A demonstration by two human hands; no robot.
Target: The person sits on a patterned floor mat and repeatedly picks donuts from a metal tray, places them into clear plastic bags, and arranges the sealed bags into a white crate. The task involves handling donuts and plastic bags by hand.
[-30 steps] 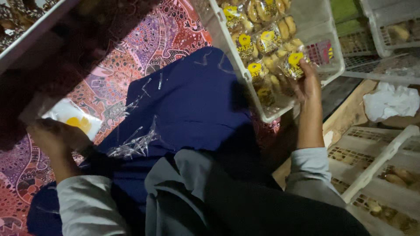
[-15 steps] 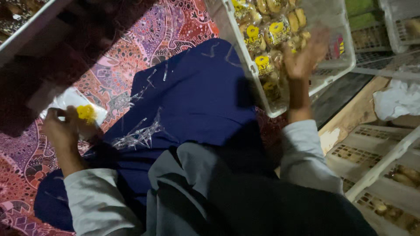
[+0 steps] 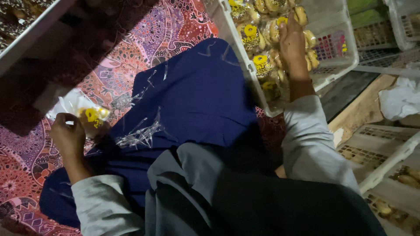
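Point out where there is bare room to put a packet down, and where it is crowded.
Free: the patterned mat between the clear packet in the left hand and the white crate. Crowded: that crate's near side, piled with packed pastries under the right hand.

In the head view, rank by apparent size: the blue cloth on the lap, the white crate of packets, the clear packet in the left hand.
1. blue cloth
2. white crate, partly cut off by the frame
3. clear packet, held by the left hand
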